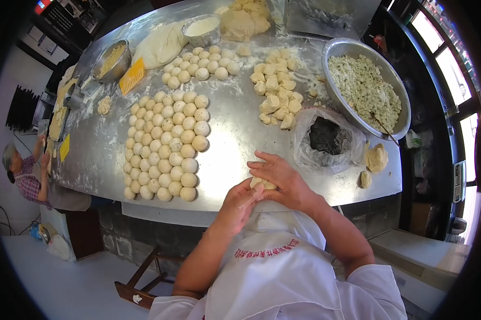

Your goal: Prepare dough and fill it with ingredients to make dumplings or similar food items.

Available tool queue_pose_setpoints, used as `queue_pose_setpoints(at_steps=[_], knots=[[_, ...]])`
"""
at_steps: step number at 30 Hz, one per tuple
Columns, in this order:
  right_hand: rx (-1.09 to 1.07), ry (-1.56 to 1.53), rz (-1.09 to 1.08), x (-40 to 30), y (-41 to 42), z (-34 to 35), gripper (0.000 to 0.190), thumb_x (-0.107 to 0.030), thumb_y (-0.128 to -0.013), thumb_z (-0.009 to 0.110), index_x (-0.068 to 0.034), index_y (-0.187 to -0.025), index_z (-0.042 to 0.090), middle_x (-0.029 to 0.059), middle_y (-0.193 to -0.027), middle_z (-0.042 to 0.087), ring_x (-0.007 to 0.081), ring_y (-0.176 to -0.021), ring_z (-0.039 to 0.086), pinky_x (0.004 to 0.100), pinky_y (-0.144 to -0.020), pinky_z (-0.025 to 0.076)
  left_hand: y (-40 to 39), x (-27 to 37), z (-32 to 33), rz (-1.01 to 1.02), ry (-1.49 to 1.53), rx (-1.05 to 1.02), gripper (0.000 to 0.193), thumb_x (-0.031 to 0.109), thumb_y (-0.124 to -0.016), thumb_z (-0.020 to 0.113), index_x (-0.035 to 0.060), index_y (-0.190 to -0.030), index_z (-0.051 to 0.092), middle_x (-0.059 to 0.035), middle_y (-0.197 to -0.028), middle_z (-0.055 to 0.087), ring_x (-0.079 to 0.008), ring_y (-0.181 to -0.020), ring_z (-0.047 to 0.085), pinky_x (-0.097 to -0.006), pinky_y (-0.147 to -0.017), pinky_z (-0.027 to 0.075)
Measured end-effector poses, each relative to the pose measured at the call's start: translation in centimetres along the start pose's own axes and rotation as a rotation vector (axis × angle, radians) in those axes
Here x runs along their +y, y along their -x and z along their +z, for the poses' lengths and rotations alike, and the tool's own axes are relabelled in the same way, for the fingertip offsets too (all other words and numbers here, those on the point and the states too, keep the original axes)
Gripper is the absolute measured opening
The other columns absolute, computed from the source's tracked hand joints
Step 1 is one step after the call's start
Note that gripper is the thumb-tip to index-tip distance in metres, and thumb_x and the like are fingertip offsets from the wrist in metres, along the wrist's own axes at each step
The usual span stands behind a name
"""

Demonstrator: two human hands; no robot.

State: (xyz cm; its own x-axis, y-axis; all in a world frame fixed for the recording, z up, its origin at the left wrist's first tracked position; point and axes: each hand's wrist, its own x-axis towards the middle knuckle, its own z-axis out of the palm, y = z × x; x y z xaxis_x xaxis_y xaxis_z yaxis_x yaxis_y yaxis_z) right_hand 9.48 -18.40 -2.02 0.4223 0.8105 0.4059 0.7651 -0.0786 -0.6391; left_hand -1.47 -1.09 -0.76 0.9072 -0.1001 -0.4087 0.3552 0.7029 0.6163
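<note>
Near the table's front edge, my left hand [240, 204] grips a small piece of pale dough [263, 184], its thumb pressed on top. My right hand [278, 180] touches the far side of the same piece, fingers spread above it. Left of my hands, rows of round dough balls [164, 146] stand on the steel table [228, 152]. Cut dough lumps [278, 88] lie ahead of my hands. To the right are an open plastic bag [300, 150] with a dark mass [324, 136] inside, and a large metal basin [405, 120] of greenish crumbly filling [364, 88].
Toward the back are more dough balls [200, 66], a large dough slab [160, 46], metal bowls [122, 70] and an orange scraper [132, 77]. Dough pieces [376, 158] lie at right. A co-worker [28, 172] stands at the far left. A wooden stool [134, 294] is below the table.
</note>
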Motion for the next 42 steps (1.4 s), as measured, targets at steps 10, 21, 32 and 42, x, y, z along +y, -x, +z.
queue_pose_setpoints(at_steps=[10, 21, 32, 42], knots=[[0.035, 0.212, 0.244, -1.3, 0.8, 1.4, 0.105, -0.049, -0.079, 0.086, -0.003, -0.16, 0.038, 0.019, -0.159, 0.046, 0.0401, -0.152, 0.038, 0.0583, -0.124, 0.031, -0.4, 1.1, 0.5, -0.048, 0.143, -0.099, 0.043, 0.006, -0.104, 0.062, -0.0046, -0.143, 0.049, -0.0207, -0.124, 0.069, -0.0296, -0.112, 0.074, -0.0371, -0.094, 0.063], [-0.037, 0.12, 0.202, -0.8, 1.4, 1.3, 0.107, -0.053, -0.08, 0.085, 0.0, -0.158, 0.035, 0.0192, -0.158, 0.045, 0.0415, -0.151, 0.038, 0.0594, -0.125, 0.027, -1.3, -0.7, -0.8, -0.096, 0.0, -0.018, 0.045, 0.012, -0.105, 0.064, -0.0021, -0.146, 0.051, -0.0166, -0.125, 0.07, -0.0226, -0.102, 0.074, -0.0321, -0.085, 0.062], [0.079, 0.124, 0.278, -2.3, 0.9, 1.5, 0.086, -0.046, -0.084, 0.082, -0.003, -0.151, 0.049, 0.0184, -0.158, 0.047, 0.0384, -0.15, 0.04, 0.0612, -0.124, 0.028, -1.5, -0.3, 0.0, 0.013, -0.048, 0.05, 0.04, 0.008, -0.104, 0.062, -0.0012, -0.142, 0.053, -0.0127, -0.12, 0.069, -0.019, -0.103, 0.071, -0.0269, -0.082, 0.061], [-0.037, -0.029, 0.471, 0.8, -0.4, 4.8, 0.047, -0.023, -0.096, 0.074, -0.007, -0.138, 0.063, 0.0147, -0.141, 0.06, 0.0334, -0.14, 0.052, 0.0449, -0.119, 0.042, 1.0, -0.3, -1.3, 0.295, -0.088, 0.214, 0.073, 0.039, -0.11, 0.054, 0.0109, -0.166, 0.018, -0.0196, -0.16, 0.044, -0.0308, -0.147, 0.044, -0.0489, -0.126, 0.028]])
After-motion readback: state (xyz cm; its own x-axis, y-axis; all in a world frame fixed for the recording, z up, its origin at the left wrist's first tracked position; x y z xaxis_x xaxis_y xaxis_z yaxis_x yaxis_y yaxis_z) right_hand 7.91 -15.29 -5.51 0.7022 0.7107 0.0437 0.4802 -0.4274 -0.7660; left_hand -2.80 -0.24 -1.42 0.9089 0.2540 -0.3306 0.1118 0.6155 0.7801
